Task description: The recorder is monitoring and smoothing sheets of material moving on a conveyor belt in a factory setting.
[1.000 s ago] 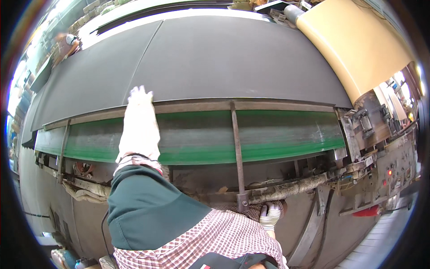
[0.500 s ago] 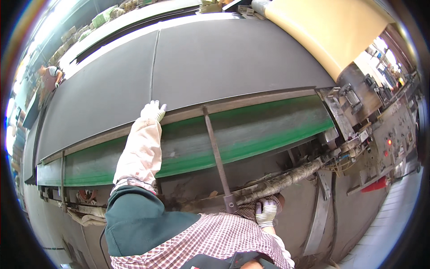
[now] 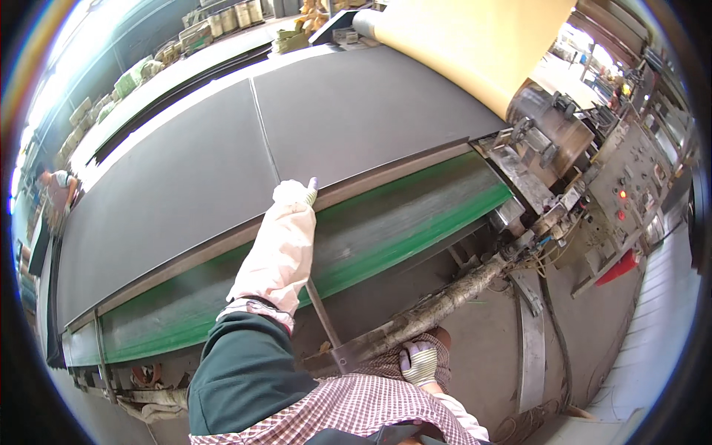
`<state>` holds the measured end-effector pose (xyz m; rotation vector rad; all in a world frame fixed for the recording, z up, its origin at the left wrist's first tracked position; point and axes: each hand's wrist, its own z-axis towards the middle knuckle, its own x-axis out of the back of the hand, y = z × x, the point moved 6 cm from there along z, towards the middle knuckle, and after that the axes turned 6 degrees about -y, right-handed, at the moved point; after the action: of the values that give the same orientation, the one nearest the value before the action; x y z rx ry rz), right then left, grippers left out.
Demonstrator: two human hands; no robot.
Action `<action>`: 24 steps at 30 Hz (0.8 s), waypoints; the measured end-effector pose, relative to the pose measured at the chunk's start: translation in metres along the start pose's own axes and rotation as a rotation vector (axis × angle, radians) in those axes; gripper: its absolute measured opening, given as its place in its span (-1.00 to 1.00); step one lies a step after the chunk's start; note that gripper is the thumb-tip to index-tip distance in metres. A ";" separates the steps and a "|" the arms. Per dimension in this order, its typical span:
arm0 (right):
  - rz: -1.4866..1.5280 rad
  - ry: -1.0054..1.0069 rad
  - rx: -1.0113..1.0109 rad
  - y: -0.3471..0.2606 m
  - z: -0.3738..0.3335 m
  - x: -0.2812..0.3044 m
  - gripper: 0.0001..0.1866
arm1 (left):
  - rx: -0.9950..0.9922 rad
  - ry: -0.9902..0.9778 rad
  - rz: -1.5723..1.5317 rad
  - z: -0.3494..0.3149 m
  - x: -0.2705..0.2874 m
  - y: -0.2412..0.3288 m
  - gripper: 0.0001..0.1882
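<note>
Overall, dark sheet lies above green belt, long axis lower-left to upper-right. Left hand on its near edge, right hand on checked cloth; fingers closed or not, cannot tell. Rod crosses before belt; yellow sheet at far right end.

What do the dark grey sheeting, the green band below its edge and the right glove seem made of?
Dark grey sheeting: perhaps rubber or foam, matt; flat, dull, even surface.
Green band: possibly coated plastic or rubber, semi-gloss; smooth with a soft sheen.
Right glove: likely knitted fabric, matt; striped, snug-fitting.
</note>
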<state>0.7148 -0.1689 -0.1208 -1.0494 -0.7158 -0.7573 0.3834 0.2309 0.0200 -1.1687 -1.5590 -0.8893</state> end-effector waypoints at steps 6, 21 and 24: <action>0.008 -0.007 -0.026 0.002 -0.002 -0.001 -0.75 | -0.245 0.066 -0.183 0.029 -0.019 0.030 -0.31; -0.015 0.002 -0.059 -0.005 0.000 -0.002 -0.80 | 0.074 0.376 -0.115 -0.025 -0.054 -0.312 -0.40; -0.011 -0.055 -0.125 -0.004 -0.002 -0.005 -0.79 | -0.066 0.416 -0.082 -0.028 -0.044 -0.254 -0.42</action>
<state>0.7093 -0.1709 -0.1241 -1.1843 -0.7284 -0.7932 0.1507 0.1232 -0.0159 -0.8979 -1.2512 -1.1623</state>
